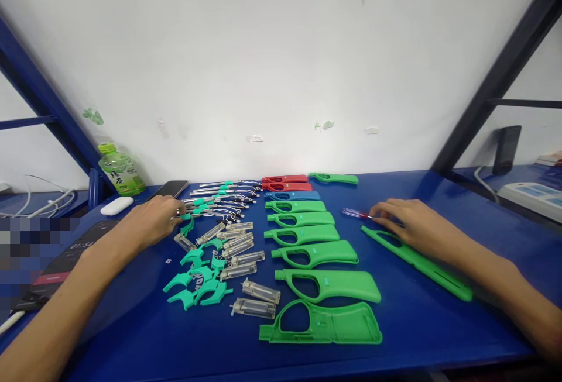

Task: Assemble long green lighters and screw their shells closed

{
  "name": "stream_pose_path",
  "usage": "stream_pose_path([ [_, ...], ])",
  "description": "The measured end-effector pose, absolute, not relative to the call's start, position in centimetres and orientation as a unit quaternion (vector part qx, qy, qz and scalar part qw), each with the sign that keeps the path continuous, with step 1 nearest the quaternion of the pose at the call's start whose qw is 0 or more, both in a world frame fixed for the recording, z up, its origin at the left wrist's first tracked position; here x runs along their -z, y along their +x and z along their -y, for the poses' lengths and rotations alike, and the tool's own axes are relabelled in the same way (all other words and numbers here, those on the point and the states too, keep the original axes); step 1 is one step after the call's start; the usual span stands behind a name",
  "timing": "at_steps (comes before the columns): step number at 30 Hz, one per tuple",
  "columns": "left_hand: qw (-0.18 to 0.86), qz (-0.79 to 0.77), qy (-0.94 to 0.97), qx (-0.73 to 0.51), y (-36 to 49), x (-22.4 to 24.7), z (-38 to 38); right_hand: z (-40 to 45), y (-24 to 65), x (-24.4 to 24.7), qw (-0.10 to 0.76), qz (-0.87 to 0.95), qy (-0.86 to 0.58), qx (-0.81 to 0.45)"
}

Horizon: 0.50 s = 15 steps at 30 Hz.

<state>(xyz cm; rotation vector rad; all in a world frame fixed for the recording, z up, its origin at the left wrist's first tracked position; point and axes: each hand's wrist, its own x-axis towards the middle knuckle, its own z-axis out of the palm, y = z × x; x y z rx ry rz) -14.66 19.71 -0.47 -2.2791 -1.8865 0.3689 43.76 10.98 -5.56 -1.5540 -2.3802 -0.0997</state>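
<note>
Screwdriver [357,213] lies crosswise; handle [351,212] leftward

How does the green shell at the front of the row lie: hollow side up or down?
Hollow side up: the front green shell shows its rim and recessed inside, unlike the smooth shell behind.

Cannot tell holding from mere touching at the left fingers [179,209], beside the wired metal rods [206,206]. Cannot see the tip of the screwdriver [353,213], hidden at the right fingers [381,211]. Cannot read the small lettering on the green bottle [120,171]. Lose part of the black-screened device [61,262] beneath the left forearm [94,276], the right forearm [496,276] and white box [535,198] past the right edge. Find only pixel blocks at far left.
</note>
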Motion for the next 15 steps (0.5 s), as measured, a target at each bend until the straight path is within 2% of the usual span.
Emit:
stream_pose_path([
  [10, 0.101, 0.621, -0.771, -0.097, -14.6, -0.4, -19.0, -10.9, 43.7, 5.5, 0.153, 0.828, -0.539, 0.032],
  [15, 0.074, 0.59, -0.799, -0.095, -14.4, 0.6, -19.4, -10.8, 43.5, 5.4, 0.157, 0.828, -0.538, 0.031],
])
